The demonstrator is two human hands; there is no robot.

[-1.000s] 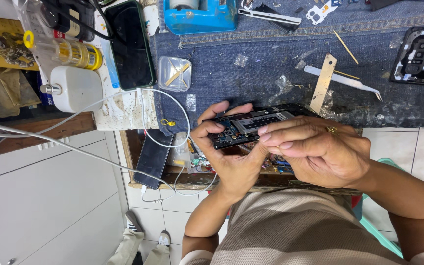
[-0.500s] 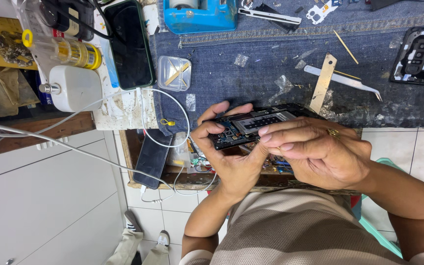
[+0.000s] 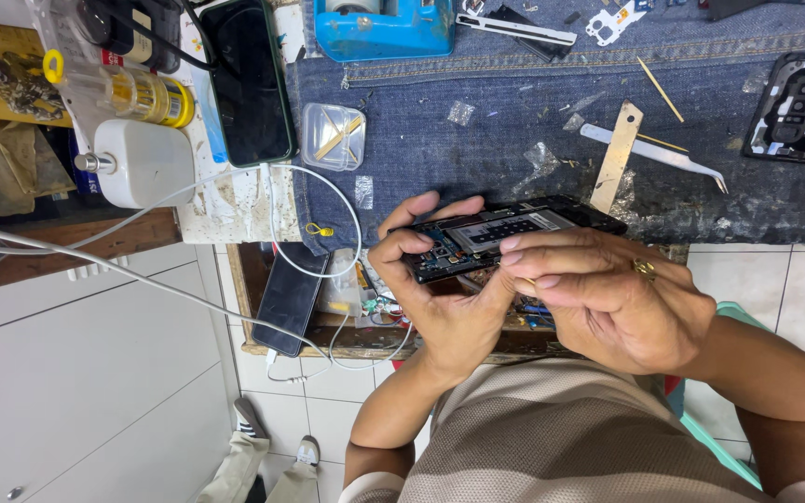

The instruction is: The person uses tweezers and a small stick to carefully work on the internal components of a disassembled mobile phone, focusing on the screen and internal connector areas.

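- A left hand (image 3: 449,298) grips an opened phone (image 3: 505,233) at the denim-covered tabletop's (image 3: 477,93) edge.
- The right hand (image 3: 607,298) presses pinched fingertips (image 3: 514,247) onto its exposed circuit board.
- Tweezers (image 3: 654,156) lie near.

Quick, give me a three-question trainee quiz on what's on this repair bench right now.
1. True or false: both hands grip the opened phone.
2. Which lies on the denim mat beside the metal strip: A) scissors B) tweezers C) hammer?
3. What colour is the tape dispenser?

Key: 1 true: left hand and right hand both hold it. 2 B. 3 blue.
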